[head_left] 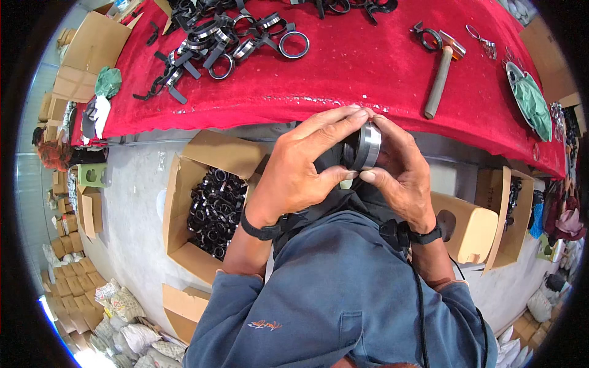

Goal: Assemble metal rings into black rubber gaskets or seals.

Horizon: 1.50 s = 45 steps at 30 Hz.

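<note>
— What couldn't be made out at the ring?

— My left hand (300, 168) and right hand (399, 175) wrapped most of the metal ring (369, 145); only its rim edge showed. The black part (350, 150) behind it was mostly buried under my fingers (334, 126), shape unclear.

— And round about?

— The heap of black clamps (215, 40) ran off the top edge. Pieces in the open cardboard box (184, 184) were too small and tangled to tell apart. The box at right (500, 214) hid its contents almost wholly. My palms weren't visible.
</note>
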Each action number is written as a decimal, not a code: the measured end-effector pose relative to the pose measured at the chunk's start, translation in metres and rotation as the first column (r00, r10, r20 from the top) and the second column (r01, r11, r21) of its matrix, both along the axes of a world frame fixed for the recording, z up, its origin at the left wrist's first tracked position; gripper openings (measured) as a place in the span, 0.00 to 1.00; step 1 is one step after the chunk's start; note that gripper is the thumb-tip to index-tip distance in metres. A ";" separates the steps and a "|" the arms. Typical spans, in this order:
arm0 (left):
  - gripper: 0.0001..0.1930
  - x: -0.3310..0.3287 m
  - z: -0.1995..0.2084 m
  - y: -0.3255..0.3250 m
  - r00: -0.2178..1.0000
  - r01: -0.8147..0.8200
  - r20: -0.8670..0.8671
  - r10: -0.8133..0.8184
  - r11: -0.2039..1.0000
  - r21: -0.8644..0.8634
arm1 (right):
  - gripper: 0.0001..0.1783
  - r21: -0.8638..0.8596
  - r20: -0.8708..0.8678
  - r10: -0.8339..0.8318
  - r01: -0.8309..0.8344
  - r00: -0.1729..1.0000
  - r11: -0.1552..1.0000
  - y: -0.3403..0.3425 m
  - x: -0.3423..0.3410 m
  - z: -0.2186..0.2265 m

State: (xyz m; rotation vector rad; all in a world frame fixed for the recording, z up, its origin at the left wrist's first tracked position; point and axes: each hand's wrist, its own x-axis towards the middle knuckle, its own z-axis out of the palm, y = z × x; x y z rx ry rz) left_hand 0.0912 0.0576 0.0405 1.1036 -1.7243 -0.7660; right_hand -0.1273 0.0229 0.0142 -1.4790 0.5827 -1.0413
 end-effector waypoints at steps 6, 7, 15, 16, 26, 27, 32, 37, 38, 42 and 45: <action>0.44 0.007 -0.026 0.006 0.832 0.323 -0.526 -0.176 0.925 0.201 | 0.30 -0.008 -0.125 -0.054 0.054 0.991 0.999 -0.017 -0.010 0.008; 0.44 0.009 -0.028 0.009 0.775 0.357 -0.603 -0.189 0.918 0.173 | 0.27 -0.109 -0.214 -0.041 0.018 0.976 0.994 -0.018 -0.009 0.008; 0.40 0.001 -0.051 0.009 0.558 0.506 -0.819 -0.131 0.836 0.211 | 0.26 -0.035 -0.103 -0.034 0.030 0.994 0.999 -0.014 -0.019 -0.017; 0.38 -0.004 -0.060 0.009 0.507 0.511 -0.850 -0.142 0.844 0.164 | 0.29 0.099 -0.085 -0.058 0.066 0.995 0.993 -0.011 -0.023 -0.022; 0.18 -0.013 -0.065 0.015 0.824 -0.477 -0.313 0.473 0.876 0.067 | 0.32 0.114 -0.303 -0.110 0.151 0.947 0.982 -0.001 0.004 -0.034; 0.19 -0.012 -0.069 0.010 0.813 -0.526 -0.299 0.500 0.851 -0.006 | 0.32 0.118 -0.314 -0.121 0.165 0.942 0.979 0.000 0.011 -0.033; 0.22 -0.018 -0.070 0.004 0.765 -0.643 -0.186 0.617 0.710 -0.288 | 0.32 0.266 -0.097 -0.183 0.203 0.978 0.943 -0.013 0.033 -0.043; 0.22 -0.022 -0.073 0.004 0.788 -0.615 -0.198 0.582 0.736 -0.284 | 0.30 0.023 -0.218 -0.388 0.402 0.896 0.915 -0.022 0.068 -0.036; 0.20 -0.022 -0.070 0.006 0.777 -0.630 -0.186 0.602 0.734 -0.254 | 0.31 -0.030 -0.273 -0.470 0.481 0.840 0.876 -0.022 0.072 -0.034; 0.17 -0.023 -0.067 0.004 0.746 -0.666 -0.152 0.648 0.723 -0.184 | 0.28 -0.184 -0.374 -0.462 0.424 0.805 0.887 -0.029 0.069 -0.030; 0.17 -0.020 -0.070 -0.001 0.726 -0.681 -0.103 0.680 0.689 -0.247 | 0.31 -0.150 -0.338 -0.500 0.479 0.798 0.865 -0.028 0.081 -0.028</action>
